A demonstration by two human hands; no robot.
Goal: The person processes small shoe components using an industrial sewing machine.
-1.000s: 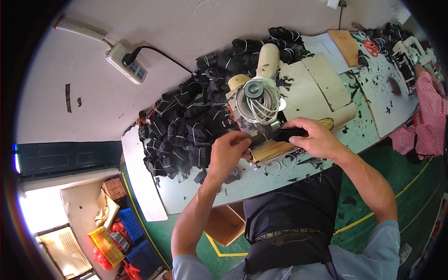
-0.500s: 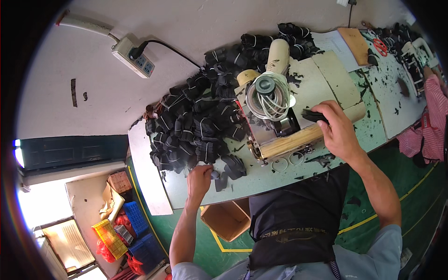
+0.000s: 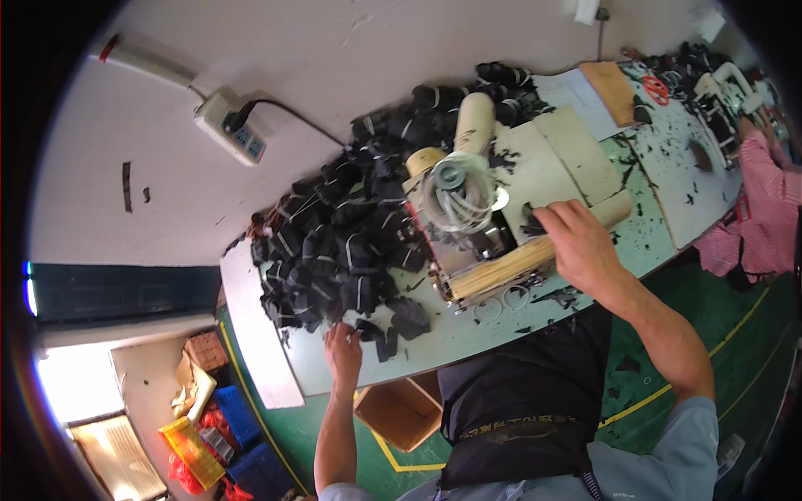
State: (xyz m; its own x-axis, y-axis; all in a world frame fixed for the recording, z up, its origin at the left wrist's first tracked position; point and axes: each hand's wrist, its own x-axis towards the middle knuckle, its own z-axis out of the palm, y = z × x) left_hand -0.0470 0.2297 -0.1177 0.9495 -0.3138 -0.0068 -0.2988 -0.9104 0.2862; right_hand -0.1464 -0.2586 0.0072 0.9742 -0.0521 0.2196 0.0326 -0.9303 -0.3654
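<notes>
My right hand point(image 3: 580, 253) is closed on a small stack of black fabric pieces point(image 3: 531, 221), held above the front part of a beige bench machine point(image 3: 535, 171). A wooden bar point(image 3: 505, 265) runs along the machine's front, just below that hand. My left hand point(image 3: 342, 357) rests at the near edge of a heap of black fabric bundles point(image 3: 338, 238), many tied with pale bands. Its fingers are curled, and what they hold, if anything, is hidden. Beside them lie loose black pieces point(image 3: 409, 318) on the pale green table point(image 3: 351, 374).
Coiled clear tubing point(image 3: 458, 200) sits on the machine. Black scraps and two pale rings lie along the table's front. A cardboard box point(image 3: 401, 413) stands below. On the right are red-handled scissors point(image 3: 656, 90) and a co-worker's pink checked sleeve point(image 3: 764, 184) by another machine.
The whole view has shifted slightly. My right hand has moved a little left over the machine with its black pieces. My left hand stays by the heap, its fingers slightly repositioned.
</notes>
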